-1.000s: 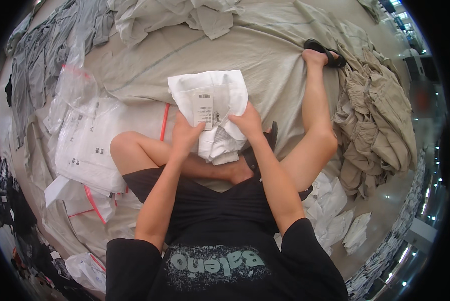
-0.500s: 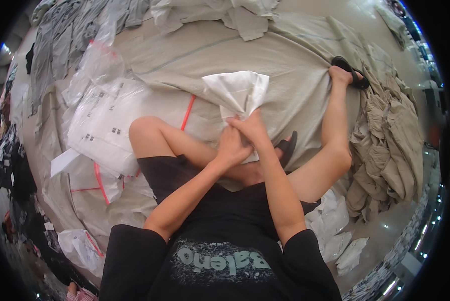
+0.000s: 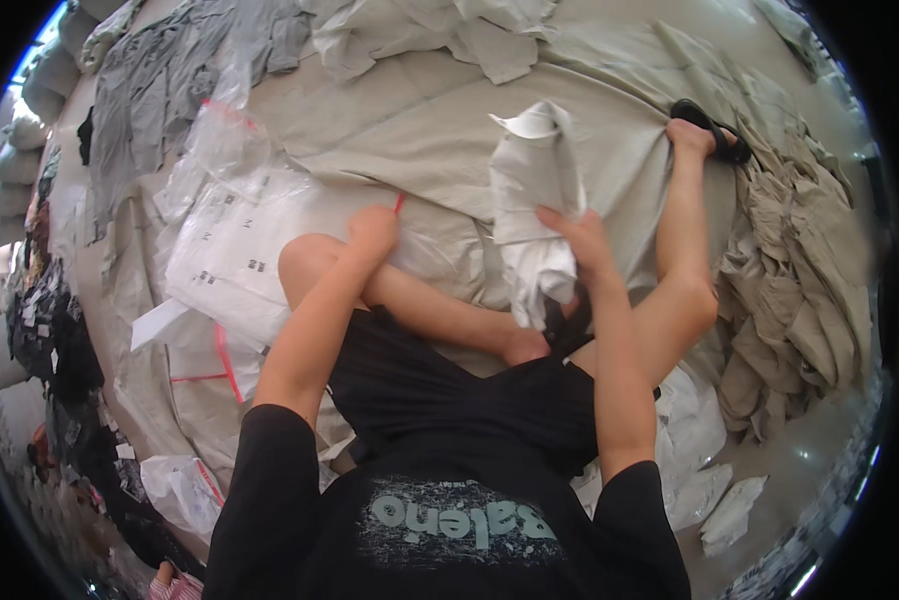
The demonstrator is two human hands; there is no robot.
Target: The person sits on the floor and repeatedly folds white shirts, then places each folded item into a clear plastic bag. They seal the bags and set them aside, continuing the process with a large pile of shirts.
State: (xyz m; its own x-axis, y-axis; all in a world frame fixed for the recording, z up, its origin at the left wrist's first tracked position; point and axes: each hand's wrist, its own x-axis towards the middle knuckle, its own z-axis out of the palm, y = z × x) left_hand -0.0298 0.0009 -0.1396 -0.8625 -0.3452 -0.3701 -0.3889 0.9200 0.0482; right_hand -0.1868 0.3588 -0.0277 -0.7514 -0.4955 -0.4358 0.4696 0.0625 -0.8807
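My right hand (image 3: 584,242) grips a crumpled white cloth (image 3: 537,180), thumb on top. The upper end of the cloth stands up and its lower end hangs over my foot. I cannot tell what kind of garment, if any, it is. To the left, my left hand (image 3: 374,230) is above my bent knee, beside a red strip and clear plastic. Its fingers are turned down out of sight, so whether they hold anything does not show. A clear plastic bag with white printed packages (image 3: 234,235) lies left of that hand.
I sit on a beige woven sheet (image 3: 409,130). Grey garments (image 3: 194,75) are heaped far left, pale ones (image 3: 439,35) at the back, and khaki ones (image 3: 794,300) on the right. White plastic bags (image 3: 184,490) lie near left. My black sandal (image 3: 709,130) rests far right.
My hands were together at the white cloth and are now apart. The left has moved left, over my knee. The right has moved right with the cloth, which is now raised and turned.
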